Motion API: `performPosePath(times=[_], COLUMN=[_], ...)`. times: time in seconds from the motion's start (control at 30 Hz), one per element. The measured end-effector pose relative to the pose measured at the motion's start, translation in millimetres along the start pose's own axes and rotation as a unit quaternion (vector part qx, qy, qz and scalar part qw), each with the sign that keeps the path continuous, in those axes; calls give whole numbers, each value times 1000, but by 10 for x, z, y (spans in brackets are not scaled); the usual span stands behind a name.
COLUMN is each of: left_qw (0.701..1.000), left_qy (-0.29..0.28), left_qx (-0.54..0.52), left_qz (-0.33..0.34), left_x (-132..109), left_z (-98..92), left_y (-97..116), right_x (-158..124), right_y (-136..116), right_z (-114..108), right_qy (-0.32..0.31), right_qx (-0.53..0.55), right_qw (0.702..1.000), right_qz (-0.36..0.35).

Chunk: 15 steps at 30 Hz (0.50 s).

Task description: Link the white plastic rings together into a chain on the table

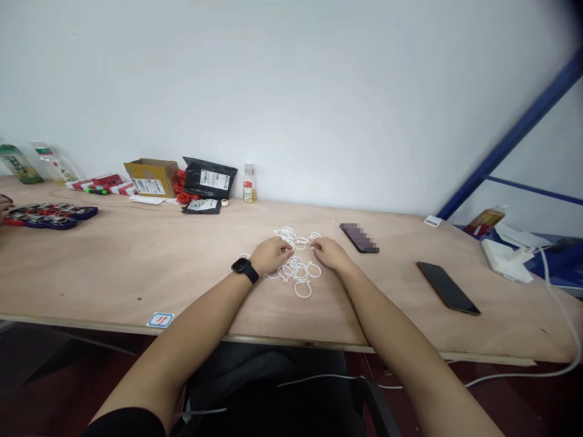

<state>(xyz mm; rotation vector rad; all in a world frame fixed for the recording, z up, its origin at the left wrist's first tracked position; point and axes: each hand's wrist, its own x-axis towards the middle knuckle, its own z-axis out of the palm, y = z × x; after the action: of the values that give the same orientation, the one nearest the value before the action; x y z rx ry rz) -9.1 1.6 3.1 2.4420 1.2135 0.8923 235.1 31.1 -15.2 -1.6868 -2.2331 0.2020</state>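
Several white plastic curtain rings (303,289), each with a small eyelet, lie in a loose pile on the wooden table around my hands. My left hand (269,255), a black watch (245,269) on its wrist, is closed in a pinch at the pile's left side, with white plastic showing at the fingertips. Opposite it, my right hand (330,252) pinches a curtain ring (314,236) at the pile's right edge. Between the two hands lies another ring (300,244). My fingers partly hide the rings beneath them.
Right of my hands lie two phones, one (359,238) farther back and one (448,288) nearer. A small bottle (248,183), black parcel (210,177) and open carton (152,177) stand along the wall. At far left, another person's hand (4,205) is beside a dark blue tray (64,223).
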Motion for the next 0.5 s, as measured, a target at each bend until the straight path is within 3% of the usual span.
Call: performPosePath(times=[0.17,0.27,0.4,0.5], left_qw=[998,995,995,995], left_qy=[60,86,91,89], left_qx=[-27,-31,-28,-16], left_qz=[-17,-29,-26,-29], left_x=[7,8,12,18], left_z=[7,24,42,47], left_y=[-9,-26,-48,-60], right_x=[-15,-22,-40,-60], right_y=[-15,-74,-254,-377], right_z=[-34,-43,-24,-14], right_qy=[19,76,105,107], right_qx=[9,110,336,418], right_qw=[999,991,936,902], right_qz=[25,13,-10,-30])
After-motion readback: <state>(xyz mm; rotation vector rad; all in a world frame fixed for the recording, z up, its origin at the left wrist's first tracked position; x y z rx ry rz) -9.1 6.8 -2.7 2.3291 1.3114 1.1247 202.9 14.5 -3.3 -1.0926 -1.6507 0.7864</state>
